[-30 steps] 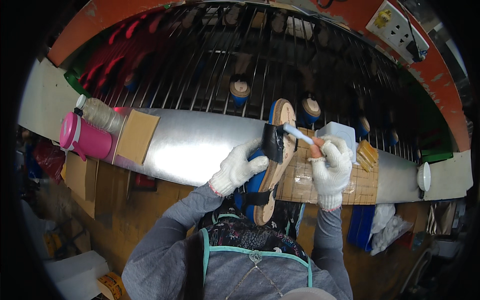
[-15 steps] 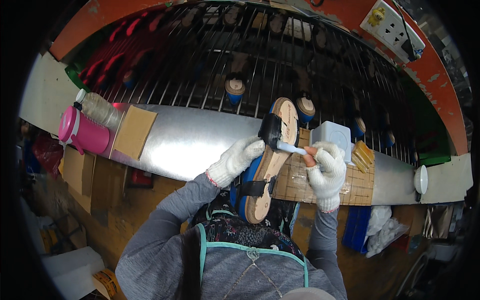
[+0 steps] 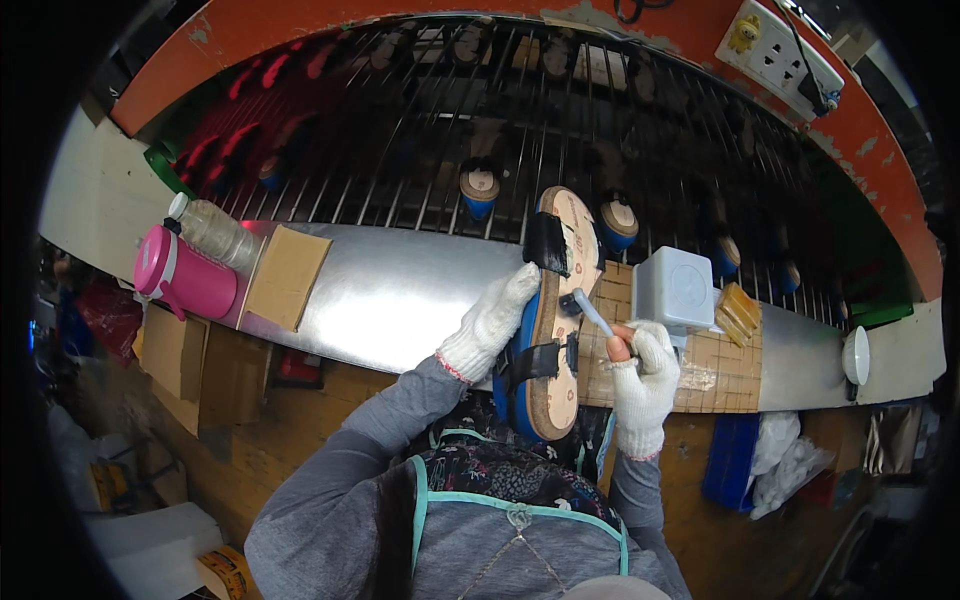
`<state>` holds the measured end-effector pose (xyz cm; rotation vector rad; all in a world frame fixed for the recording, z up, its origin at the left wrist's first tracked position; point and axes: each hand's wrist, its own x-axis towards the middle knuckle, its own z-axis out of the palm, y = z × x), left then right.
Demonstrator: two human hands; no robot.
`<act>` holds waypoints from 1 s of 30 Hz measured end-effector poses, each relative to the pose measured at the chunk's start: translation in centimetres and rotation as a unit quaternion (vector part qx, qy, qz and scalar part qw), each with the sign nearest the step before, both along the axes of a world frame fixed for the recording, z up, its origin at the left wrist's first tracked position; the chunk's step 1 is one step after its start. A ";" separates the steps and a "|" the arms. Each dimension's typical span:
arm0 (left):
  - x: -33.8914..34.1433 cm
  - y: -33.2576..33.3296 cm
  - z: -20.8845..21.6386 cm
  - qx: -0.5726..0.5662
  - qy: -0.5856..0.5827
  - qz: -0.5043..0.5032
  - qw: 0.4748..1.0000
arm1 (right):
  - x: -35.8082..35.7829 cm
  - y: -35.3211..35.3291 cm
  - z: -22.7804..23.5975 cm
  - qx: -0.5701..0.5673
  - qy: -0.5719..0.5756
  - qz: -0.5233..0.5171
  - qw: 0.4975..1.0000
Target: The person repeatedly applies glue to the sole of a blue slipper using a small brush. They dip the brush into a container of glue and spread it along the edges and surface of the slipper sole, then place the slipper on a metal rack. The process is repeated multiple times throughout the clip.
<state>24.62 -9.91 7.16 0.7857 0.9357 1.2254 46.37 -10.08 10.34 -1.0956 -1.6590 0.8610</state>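
A sandal in the making point(image 3: 556, 318) lies slantwise before me, sole side up on a blue last point(image 3: 524, 385). Black straps fold over the edges of its tan insole, one wide strap point(image 3: 545, 246) at the far end and a thinner one point(image 3: 535, 364) nearer me. My left hand point(image 3: 492, 322), in a white knitted glove, grips its left side; the fingers beneath are hidden. My right hand point(image 3: 645, 385), gloved with bare fingertips, pinches a pale-handled brush point(image 3: 594, 313). The brush's dark tip rests at the insole's middle, between the straps.
Behind the bench, a rack of metal rods point(image 3: 400, 170) carries several lasts with soles. A grey-white box point(image 3: 673, 287) stands right of the sandal, beside yellowish blocks point(image 3: 737, 314). Left are a cardboard piece point(image 3: 288, 277), a pink jug point(image 3: 187, 270) and a clear bottle point(image 3: 217, 232). A white bowl point(image 3: 856, 356) sits far right.
The brush has moved from the wide strap's edge toward me, onto the middle of the insole, and its dark tip now shows. My left hand still grips the sandal.
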 end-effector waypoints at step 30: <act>-1.5 2.3 0.9 0.050 0.100 0.074 0.991 | 0.0 0.7 -0.1 0.217 -0.183 -0.028 0.958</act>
